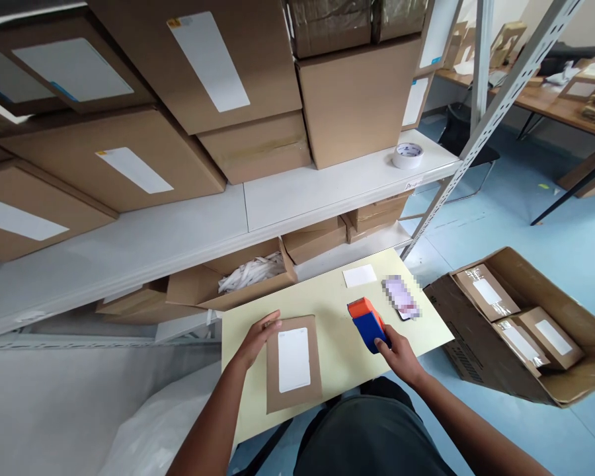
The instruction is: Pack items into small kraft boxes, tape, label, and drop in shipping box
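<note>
A flat brown cardboard parcel (294, 362) with a white label lies on the pale yellow table (337, 311) in front of me. My left hand (260, 335) rests on the parcel's upper left edge, fingers curled over it. My right hand (398, 350) grips the blue handle of an orange and blue tape dispenser (366, 322) standing on the table just right of the parcel. A white label sheet (359, 276) and a blurred phone (401, 297) lie farther back on the table.
Metal shelving (258, 205) behind the table carries large brown cartons and a roll of tape (407, 155). An open carton (525, 324) with several labelled parcels sits on the blue floor at right. Wooden tables stand at far right.
</note>
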